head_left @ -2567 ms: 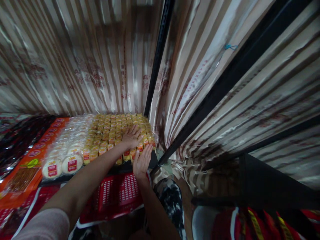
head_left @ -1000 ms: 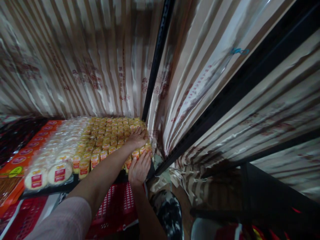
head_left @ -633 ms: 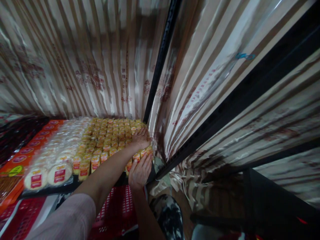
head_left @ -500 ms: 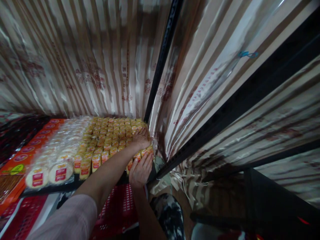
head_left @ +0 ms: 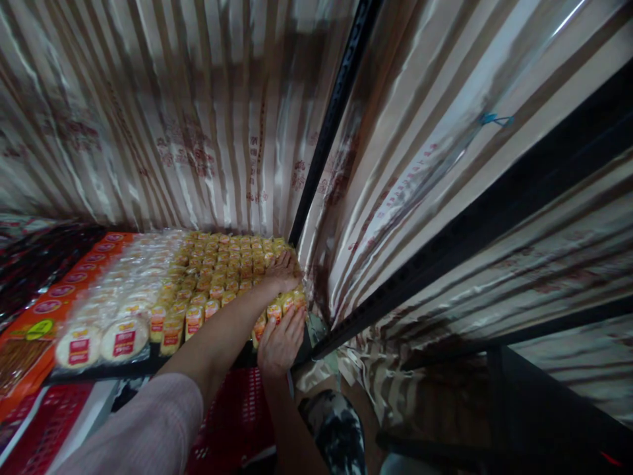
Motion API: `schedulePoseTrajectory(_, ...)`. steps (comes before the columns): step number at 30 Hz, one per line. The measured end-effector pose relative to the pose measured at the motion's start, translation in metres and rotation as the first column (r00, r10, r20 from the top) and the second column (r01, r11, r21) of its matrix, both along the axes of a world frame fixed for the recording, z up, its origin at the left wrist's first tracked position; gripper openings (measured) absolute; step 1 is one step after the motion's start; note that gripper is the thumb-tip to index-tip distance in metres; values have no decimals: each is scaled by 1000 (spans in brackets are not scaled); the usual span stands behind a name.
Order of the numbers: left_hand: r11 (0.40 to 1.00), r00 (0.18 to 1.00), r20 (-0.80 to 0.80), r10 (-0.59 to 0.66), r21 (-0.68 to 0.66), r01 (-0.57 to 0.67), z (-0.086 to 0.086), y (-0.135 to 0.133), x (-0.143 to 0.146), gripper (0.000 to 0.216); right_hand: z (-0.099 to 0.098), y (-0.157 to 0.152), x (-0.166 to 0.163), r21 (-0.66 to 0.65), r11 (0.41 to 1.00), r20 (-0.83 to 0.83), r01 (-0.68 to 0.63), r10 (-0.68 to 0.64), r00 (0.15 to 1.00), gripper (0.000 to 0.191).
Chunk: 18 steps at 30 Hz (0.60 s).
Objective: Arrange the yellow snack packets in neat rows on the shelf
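a: which step is in hand now?

b: i judge it is an evening step. the left hand (head_left: 283,272) lies flat on the tops of the yellow packs (head_left: 217,265), at the right end of their rows, and the right hand (head_left: 281,342) is flat along the front faces.

a: do they grip something?

b: the fingers are stretched out, not closed around any pack. what is under the palms, i cannot tell.

a: what does the next move call for?

b: in my opinion, soft and even pressure, because packs in such close rows could lean.

a: and the surface, the room?

b: the packs stand on a black shelf (head_left: 157,361), with round white packs (head_left: 123,338) beside them and an orange bag (head_left: 47,307) beyond. a red basket (head_left: 237,409) is below. behind is striped sheeting (head_left: 217,132) with a black post (head_left: 339,99); the light is dim.
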<state>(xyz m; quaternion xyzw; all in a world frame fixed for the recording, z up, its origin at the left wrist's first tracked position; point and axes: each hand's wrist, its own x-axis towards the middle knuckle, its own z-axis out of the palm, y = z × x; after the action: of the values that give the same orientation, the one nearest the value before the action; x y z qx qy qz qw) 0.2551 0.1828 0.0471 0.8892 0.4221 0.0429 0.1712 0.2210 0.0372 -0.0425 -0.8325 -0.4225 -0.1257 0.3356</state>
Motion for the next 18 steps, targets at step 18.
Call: schedulePoseTrajectory(18,996,990,-105,94,10,-94,0,1,-67,65,3,1,0,31,1000,-5,5,-5,1000,58)
